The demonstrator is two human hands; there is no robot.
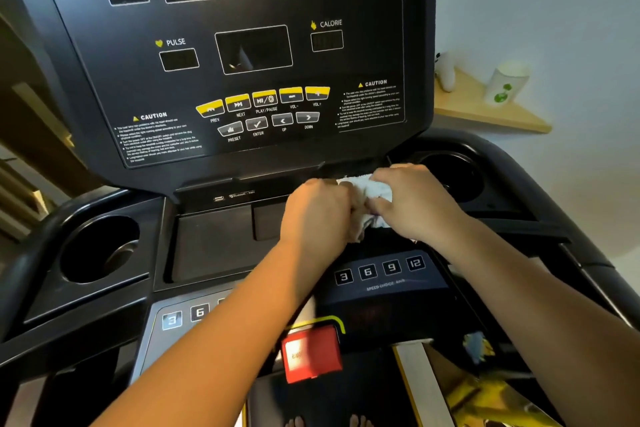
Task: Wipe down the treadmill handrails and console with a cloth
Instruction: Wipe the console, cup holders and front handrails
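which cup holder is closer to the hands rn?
The right cup holder, just beyond the right hand, which grips the cloth with the left hand. The left cup holder sits far off across the tray.

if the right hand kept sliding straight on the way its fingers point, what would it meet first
The right hand points leftward across the console, fingers curled on the white cloth. Straight on, it would most likely meet the left hand, which grips the same cloth right beside it.

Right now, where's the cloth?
The cloth is bunched between both hands, right of centre on the console shelf, just left of the right cup holder.
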